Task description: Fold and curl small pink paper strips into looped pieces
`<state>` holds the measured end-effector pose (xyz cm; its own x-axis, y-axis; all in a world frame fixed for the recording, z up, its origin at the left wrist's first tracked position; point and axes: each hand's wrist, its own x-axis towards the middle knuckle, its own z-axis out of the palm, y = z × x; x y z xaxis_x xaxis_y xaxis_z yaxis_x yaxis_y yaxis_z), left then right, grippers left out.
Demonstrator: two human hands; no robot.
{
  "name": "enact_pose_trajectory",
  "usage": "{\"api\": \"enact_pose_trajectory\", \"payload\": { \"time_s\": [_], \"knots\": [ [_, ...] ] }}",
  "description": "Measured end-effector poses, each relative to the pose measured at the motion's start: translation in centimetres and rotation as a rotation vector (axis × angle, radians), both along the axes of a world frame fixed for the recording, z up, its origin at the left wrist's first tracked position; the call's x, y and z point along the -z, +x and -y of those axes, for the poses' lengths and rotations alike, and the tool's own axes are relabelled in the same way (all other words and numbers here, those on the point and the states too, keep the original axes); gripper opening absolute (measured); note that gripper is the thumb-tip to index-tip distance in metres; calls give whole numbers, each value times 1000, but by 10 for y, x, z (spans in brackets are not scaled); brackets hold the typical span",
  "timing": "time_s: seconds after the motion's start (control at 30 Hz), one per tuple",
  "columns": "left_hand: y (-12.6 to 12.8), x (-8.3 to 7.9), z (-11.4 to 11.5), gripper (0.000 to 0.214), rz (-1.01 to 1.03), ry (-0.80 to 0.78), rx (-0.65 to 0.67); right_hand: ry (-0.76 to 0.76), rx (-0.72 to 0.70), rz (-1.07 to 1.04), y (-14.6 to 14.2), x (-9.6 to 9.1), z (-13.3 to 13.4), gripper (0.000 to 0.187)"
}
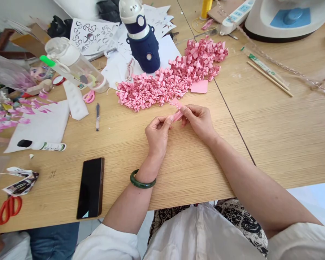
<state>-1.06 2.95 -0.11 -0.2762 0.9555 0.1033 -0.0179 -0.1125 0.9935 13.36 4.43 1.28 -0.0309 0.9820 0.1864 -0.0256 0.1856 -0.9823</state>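
Note:
Between my two hands is a strip of pink paper, its upper end sticking out past the fingers. My left hand pinches the lower end between thumb and fingers; a green bangle circles that wrist. My right hand grips the strip a little higher up, thumb on top. Just beyond the fingers lies a long heap of curled pink paper pieces. A flat pink paper square rests against the heap's near right edge.
A dark blue bottle stands behind the heap, a clear bottle farther left. A phone and red-handled scissors lie at front left. Wooden sticks, a power strip and a white machine are at right. Another person sits at lower left.

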Motion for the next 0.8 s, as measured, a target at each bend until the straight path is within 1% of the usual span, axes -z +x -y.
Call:
{"api": "enact_pose_trajectory", "payload": {
  "time_s": [0.2,0.3,0.4,0.5,0.67,0.8],
  "knots": [
    [2,-2,1,28,-1,-8,-4,-16,11,-15,0,2,-1,59],
    [1,0,0,26,13,1,-4,-30,24,-36,0,4,-2,56],
    [0,1,0,24,28,-6,7,-35,30,-52,-1,6,-2,52],
    [0,1,1,22,49,-7,25,-34,29,-70,-1,6,-3,53],
    [0,-1,3,26,28,12,36,-56,43,-84,0,6,-4,53],
    [-1,0,3,28,40,24,75,-55,47,-113,1,6,-4,51]
  ]
}}
